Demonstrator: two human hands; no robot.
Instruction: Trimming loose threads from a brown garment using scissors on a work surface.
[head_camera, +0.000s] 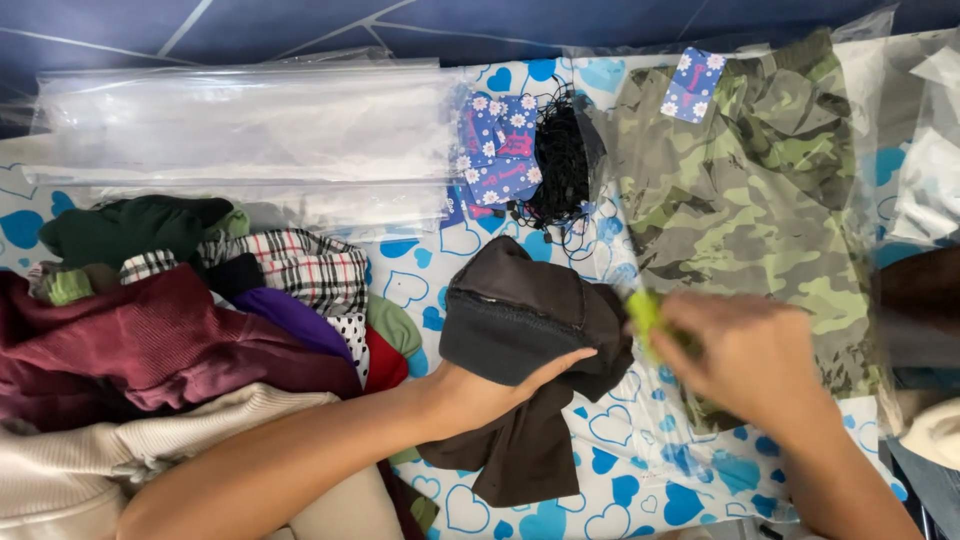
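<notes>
My left hand (500, 388) grips the lower edge of a dark grey-brown garment (520, 320) bunched at the middle of the sheet, its tail hanging toward me. My right hand (745, 365) is blurred just right of it, fingers closed on a small bright green object (645, 312) held against the garment's right edge. Behind my right hand lies a folded green camouflage garment (750, 200) inside a clear plastic bag, with a blue flowered tag (692, 85) at its top.
A pile of mixed clothes (180, 320) fills the left. A stack of clear plastic bags (250, 130) lies at the back left. Blue flowered tags (498, 150) and a bundle of black strings (560, 165) sit at the back centre. The sheet (620, 470) has a blue heart print.
</notes>
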